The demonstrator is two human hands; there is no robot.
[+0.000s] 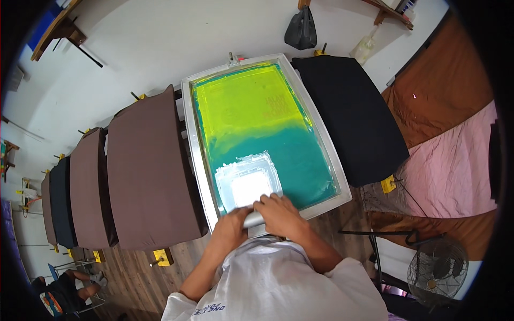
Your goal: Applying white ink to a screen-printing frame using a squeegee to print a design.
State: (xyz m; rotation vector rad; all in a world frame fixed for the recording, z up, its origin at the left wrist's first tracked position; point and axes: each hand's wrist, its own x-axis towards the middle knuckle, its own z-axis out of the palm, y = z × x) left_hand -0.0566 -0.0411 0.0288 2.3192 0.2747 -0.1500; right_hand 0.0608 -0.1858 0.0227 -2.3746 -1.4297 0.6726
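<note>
A screen-printing frame [342, 184] with a pale metal rim lies in front of me, its mesh [305, 160] yellow-green at the far end and teal at the near end. White ink [250, 184] covers a squarish patch at the near left of the mesh. At the near rim, both hands close round the grey handle of a squeegee [254, 220]. My left hand [231, 230] holds its left part, and my right hand [279, 215] grips it just to the right. Its blade is hidden under my hands.
Brown cloth-covered boards [150, 176] line up on the left; a black one [350, 117] is on the right. Yellow brackets [163, 258] stick out at their ends. A black bag [301, 29] hangs on the wall. A fan [438, 272] stands lower right. Another person [64, 291] sits lower left.
</note>
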